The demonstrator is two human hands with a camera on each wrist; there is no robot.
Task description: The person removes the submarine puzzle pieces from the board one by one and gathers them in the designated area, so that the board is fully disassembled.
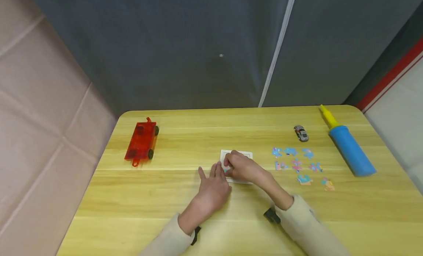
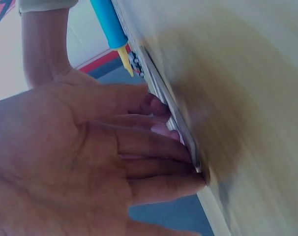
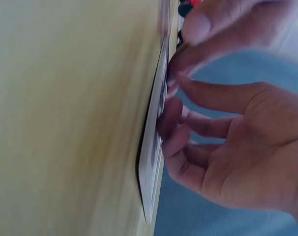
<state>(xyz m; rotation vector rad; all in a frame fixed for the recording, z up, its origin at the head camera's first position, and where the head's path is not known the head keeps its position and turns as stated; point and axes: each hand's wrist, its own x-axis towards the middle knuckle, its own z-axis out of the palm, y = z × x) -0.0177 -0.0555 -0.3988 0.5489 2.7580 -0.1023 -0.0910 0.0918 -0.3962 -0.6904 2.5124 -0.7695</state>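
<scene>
A white puzzle board (image 1: 244,153) lies on the table, partly hidden under both hands. My left hand (image 1: 213,191) has its fingers straight, their tips at the board's left edge. In the left wrist view those fingers (image 2: 163,188) reach the thin board edge from the side. Over the board, my right hand (image 1: 243,167) has curled fingers; thumb and fingertips pinch a small teal puzzle piece (image 1: 226,170), mostly covered. The right wrist view shows the curled right hand (image 3: 232,142) close against the board (image 3: 148,172), its fingertips near the left hand's.
Several loose puzzle pieces (image 1: 297,165) lie to the right. Behind them stands a small grey toy car (image 1: 301,133), with a blue and yellow hand pump (image 1: 351,149) farther right. A red wheeled toy trailer (image 1: 142,141) is at the left. A dark curtain (image 1: 185,57) hangs behind.
</scene>
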